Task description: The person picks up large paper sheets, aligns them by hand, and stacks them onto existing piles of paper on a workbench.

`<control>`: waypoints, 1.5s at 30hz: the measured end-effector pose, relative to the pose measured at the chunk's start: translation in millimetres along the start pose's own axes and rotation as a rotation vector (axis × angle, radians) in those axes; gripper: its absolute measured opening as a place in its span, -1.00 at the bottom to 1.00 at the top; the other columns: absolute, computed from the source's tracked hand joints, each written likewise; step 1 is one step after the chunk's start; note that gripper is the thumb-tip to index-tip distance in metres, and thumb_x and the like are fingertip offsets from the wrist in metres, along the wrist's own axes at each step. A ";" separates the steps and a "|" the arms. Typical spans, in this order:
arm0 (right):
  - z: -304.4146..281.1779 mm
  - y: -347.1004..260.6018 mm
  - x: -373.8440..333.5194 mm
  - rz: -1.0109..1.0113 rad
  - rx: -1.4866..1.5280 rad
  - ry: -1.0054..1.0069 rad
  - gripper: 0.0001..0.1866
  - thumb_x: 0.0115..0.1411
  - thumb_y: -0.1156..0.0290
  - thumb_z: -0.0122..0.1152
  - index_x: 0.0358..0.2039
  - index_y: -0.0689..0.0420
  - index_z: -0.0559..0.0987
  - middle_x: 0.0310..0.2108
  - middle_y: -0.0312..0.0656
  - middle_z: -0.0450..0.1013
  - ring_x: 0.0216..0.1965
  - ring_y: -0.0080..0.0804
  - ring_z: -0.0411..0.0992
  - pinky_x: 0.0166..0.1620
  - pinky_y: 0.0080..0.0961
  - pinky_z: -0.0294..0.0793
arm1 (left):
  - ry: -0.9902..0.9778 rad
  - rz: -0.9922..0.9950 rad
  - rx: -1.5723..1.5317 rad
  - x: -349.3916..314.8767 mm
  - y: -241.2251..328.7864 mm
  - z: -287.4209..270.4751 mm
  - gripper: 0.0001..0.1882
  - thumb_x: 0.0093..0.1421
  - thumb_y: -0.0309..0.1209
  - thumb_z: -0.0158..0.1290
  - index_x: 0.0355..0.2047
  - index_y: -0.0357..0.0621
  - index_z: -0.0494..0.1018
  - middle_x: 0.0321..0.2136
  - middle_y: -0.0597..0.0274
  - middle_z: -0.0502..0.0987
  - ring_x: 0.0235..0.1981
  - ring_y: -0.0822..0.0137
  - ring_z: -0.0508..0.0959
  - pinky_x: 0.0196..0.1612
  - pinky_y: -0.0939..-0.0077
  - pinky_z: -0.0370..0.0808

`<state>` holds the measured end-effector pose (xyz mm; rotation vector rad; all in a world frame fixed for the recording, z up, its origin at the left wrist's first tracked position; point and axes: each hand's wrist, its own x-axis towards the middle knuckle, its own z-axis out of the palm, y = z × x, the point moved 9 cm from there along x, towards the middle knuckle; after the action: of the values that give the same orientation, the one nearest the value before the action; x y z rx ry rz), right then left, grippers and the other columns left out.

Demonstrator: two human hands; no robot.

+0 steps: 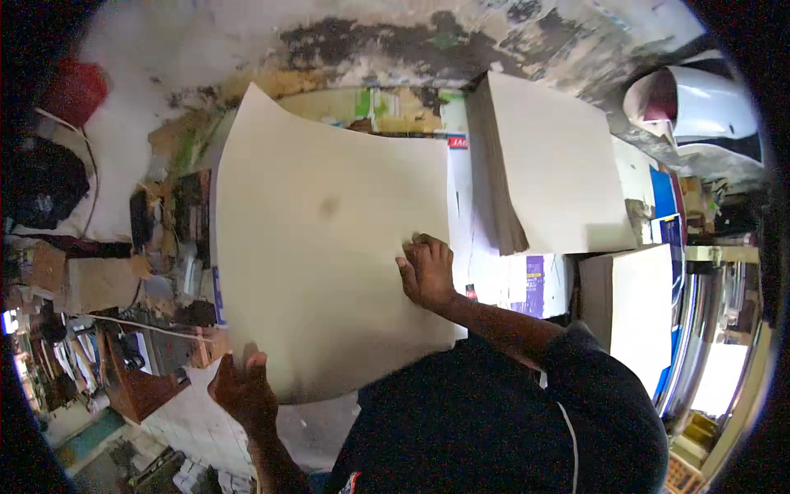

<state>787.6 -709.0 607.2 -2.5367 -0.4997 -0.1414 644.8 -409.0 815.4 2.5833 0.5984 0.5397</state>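
Observation:
A large cream sheet of paper or thin card (337, 247) spreads over the worktable before me, its far left corner curling up. My left hand (245, 391) is at the sheet's near left corner, closed on the edge, with thumb and fingers bent; part of the grip is blurred. Across the sheet, my right hand (429, 272) rests on top near the right edge, fingers slightly bent and apart. A dark smudge shows on the sheet's upper middle. To the right stands a thick stack of similar sheets (559, 165).
A second, smaller stack (640, 309) lies nearer on the right. Printed papers (527, 284) cover the table between the stacks and the sheet. A stained wall (370, 49) rises behind. Cardboard scraps (103, 284) sit on the left, and a light blue rolled object (712, 103) at the far right.

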 end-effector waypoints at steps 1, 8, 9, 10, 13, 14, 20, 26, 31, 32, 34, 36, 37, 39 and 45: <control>-11.3 -0.2 12.0 -0.055 0.009 0.014 -0.59 0.29 0.22 0.12 0.03 0.22 0.38 0.04 0.12 0.27 0.09 0.09 0.22 0.15 0.05 0.14 | 0.001 -0.016 -0.042 -2.6 -9.6 -10.3 -0.57 0.18 -0.09 0.22 -0.39 -0.30 0.49 -0.52 0.04 0.52 -0.52 0.13 0.52 -0.40 0.30 0.41; -148.2 11.3 132.5 -0.059 0.643 0.268 0.03 0.09 -0.03 0.42 0.35 0.24 0.06 0.28 0.10 0.12 0.24 -0.10 0.13 0.26 -0.16 0.19 | -0.075 0.041 0.220 -12.5 -1.8 -108.2 -0.43 0.04 -0.11 0.32 -0.02 -0.18 0.52 -0.12 -0.09 0.55 -0.17 -0.07 0.53 -0.06 0.14 0.50; -153.0 13.4 135.4 -0.053 0.681 0.134 0.04 0.08 -0.05 0.43 0.36 0.23 0.08 0.28 0.07 0.16 0.22 -0.11 0.18 0.24 -0.19 0.23 | -0.037 0.012 0.207 -14.3 -10.5 -115.1 -0.43 0.04 -0.10 0.32 -0.02 -0.18 0.52 -0.12 -0.09 0.55 -0.17 -0.07 0.53 -0.06 0.14 0.50; -155.3 15.1 132.1 -0.045 0.719 0.002 0.05 0.07 -0.07 0.44 0.36 0.23 0.10 0.28 0.03 0.19 0.21 -0.12 0.23 0.22 -0.21 0.27 | 0.005 -0.011 0.188 -14.7 -21.7 -118.6 -0.43 0.04 -0.10 0.32 -0.03 -0.18 0.52 -0.12 -0.09 0.55 -0.17 -0.07 0.53 -0.07 0.13 0.50; -139.2 36.0 96.5 0.116 0.963 -0.144 -0.24 0.13 -0.01 0.40 0.20 0.20 0.41 0.07 -0.06 0.46 0.11 -0.26 0.39 0.21 -0.30 0.30 | 0.067 -0.055 0.125 -10.7 -51.5 -114.1 -0.44 0.04 -0.09 0.32 -0.04 -0.19 0.52 -0.12 -0.11 0.55 -0.17 -0.09 0.53 -0.07 0.12 0.49; -131.3 47.9 91.8 0.097 0.948 -0.058 -0.30 0.14 -0.02 0.38 0.15 0.18 0.46 0.03 -0.08 0.49 0.11 -0.28 0.39 0.20 -0.29 0.30 | 0.069 -0.059 0.100 -8.0 -59.2 -104.6 -0.44 0.05 -0.09 0.32 -0.04 -0.19 0.52 -0.12 -0.11 0.55 -0.17 -0.09 0.53 -0.07 0.11 0.49; -138.4 17.4 86.2 0.114 1.043 -0.205 -0.13 0.06 -0.02 0.45 0.26 0.19 0.34 0.17 -0.10 0.39 0.25 -0.26 0.25 0.30 -0.25 0.18 | 0.067 -0.051 0.016 -0.6 -94.4 -65.8 -0.45 0.05 -0.08 0.31 -0.07 -0.21 0.53 -0.12 -0.13 0.54 -0.18 -0.11 0.54 -0.08 0.08 0.49; -113.1 30.2 75.7 0.028 1.007 0.027 0.24 -0.18 -0.04 0.60 0.37 0.24 0.09 0.33 0.01 0.16 0.39 -0.14 0.02 0.37 -0.19 0.03 | 0.009 -0.027 -0.073 5.1 -105.9 -22.3 -0.45 0.06 -0.07 0.31 -0.09 -0.23 0.54 -0.12 -0.15 0.54 -0.18 -0.13 0.54 -0.08 0.05 0.48; -120.5 23.5 76.3 0.123 0.948 0.122 0.26 -0.24 -0.06 0.63 0.32 0.31 0.12 0.26 0.04 0.23 0.31 -0.16 0.14 0.34 -0.31 0.12 | 0.003 -0.029 -0.119 17.0 -96.8 -5.5 -0.45 0.06 -0.05 0.31 -0.11 -0.25 0.55 -0.12 -0.17 0.53 -0.18 -0.15 0.54 -0.09 0.02 0.47; -133.0 22.4 68.5 0.076 0.876 0.278 0.19 -0.23 -0.13 0.61 0.24 0.34 0.21 0.14 0.05 0.33 0.20 -0.15 0.26 0.24 -0.33 0.24 | 0.006 -0.025 -0.125 22.0 -91.2 -1.2 -0.45 0.06 -0.05 0.31 -0.12 -0.25 0.55 -0.12 -0.17 0.53 -0.19 -0.16 0.54 -0.09 0.01 0.47; -159.4 -9.6 42.9 0.256 0.718 0.248 0.00 -0.16 -0.31 0.48 -0.02 0.36 0.43 -0.19 0.09 0.49 -0.10 -0.08 0.47 -0.03 -0.25 0.45 | 0.043 -0.038 -0.130 30.7 -92.5 -5.2 -0.45 0.06 -0.05 0.31 -0.13 -0.26 0.55 -0.12 -0.18 0.53 -0.19 -0.16 0.54 -0.09 0.00 0.47; -174.1 10.5 4.1 0.390 0.549 0.269 -0.11 -0.05 -0.38 0.33 -0.22 0.34 0.48 -0.34 0.13 0.49 -0.24 0.00 0.49 -0.15 -0.15 0.46 | 0.028 -0.029 -0.164 34.8 -70.3 10.0 -0.45 0.07 -0.04 0.31 -0.14 -0.26 0.56 -0.12 -0.19 0.53 -0.19 -0.17 0.54 -0.09 -0.01 0.47; -184.3 27.5 -20.2 0.462 0.521 0.279 -0.10 -0.02 -0.40 0.28 -0.21 0.36 0.47 -0.31 0.19 0.49 -0.21 0.06 0.50 -0.12 -0.12 0.47 | 0.020 -0.035 -0.178 36.7 -58.8 17.6 -0.45 0.07 -0.04 0.31 -0.14 -0.27 0.56 -0.12 -0.19 0.53 -0.19 -0.18 0.54 -0.09 -0.01 0.46; -214.1 55.8 -77.8 0.595 0.475 0.301 -0.06 0.03 -0.44 0.18 -0.20 0.40 0.45 -0.26 0.33 0.48 -0.16 0.20 0.51 -0.06 -0.05 0.48 | -0.027 -0.058 -0.209 43.0 -31.0 40.2 -0.45 0.07 -0.04 0.31 -0.15 -0.27 0.56 -0.12 -0.20 0.53 -0.19 -0.18 0.54 -0.10 -0.02 0.46; -347.5 151.5 -277.2 1.002 0.320 0.553 -0.28 0.33 -0.19 -0.05 -0.30 0.41 0.48 -0.29 0.39 0.48 -0.21 0.30 0.50 -0.08 0.05 0.44 | -0.771 -0.096 -0.731 11.4 207.6 216.2 -0.11 0.19 0.11 0.15 0.27 -0.34 0.16 0.22 -0.12 0.30 0.18 0.01 0.39 0.18 0.15 0.39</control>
<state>589.1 -1102.0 770.7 -2.0203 0.8791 -0.3285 819.0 -641.2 740.0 1.8302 0.1891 -0.2538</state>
